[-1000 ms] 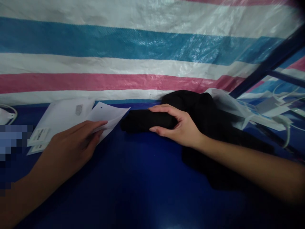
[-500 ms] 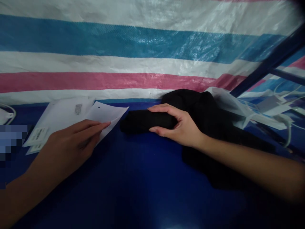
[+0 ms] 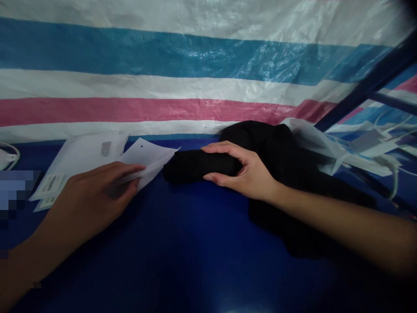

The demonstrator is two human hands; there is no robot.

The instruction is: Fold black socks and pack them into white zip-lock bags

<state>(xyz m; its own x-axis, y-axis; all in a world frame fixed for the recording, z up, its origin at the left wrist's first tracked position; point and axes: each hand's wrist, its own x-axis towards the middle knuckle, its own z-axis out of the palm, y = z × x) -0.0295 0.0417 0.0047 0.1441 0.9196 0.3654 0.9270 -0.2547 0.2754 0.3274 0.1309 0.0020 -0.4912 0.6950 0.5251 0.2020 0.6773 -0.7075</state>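
Observation:
My left hand grips the near edge of a white plastic bag that has a small dark hole near its top. The bag's right corner points toward a black rolled-up cloth and reaches close to its left end. Wrapped over the right part of that roll is my right hand, thumb in front and fingers behind. Behind the left hand lie more white plastic bags with printed labels, overlapping each other. A larger heap of black cloth lies beyond and under the right forearm.
Everything rests on a dark blue tabletop. A striped plastic sheet hangs along the back. At the right are a dark blue metal frame, a clear plastic bag and pale cords. Another pale cord curves at the far left.
The white bag in my left hand has shifted slightly right, toward the roll. The left fingers and thumb now part around the bag's edge. My right hand stays on the roll.

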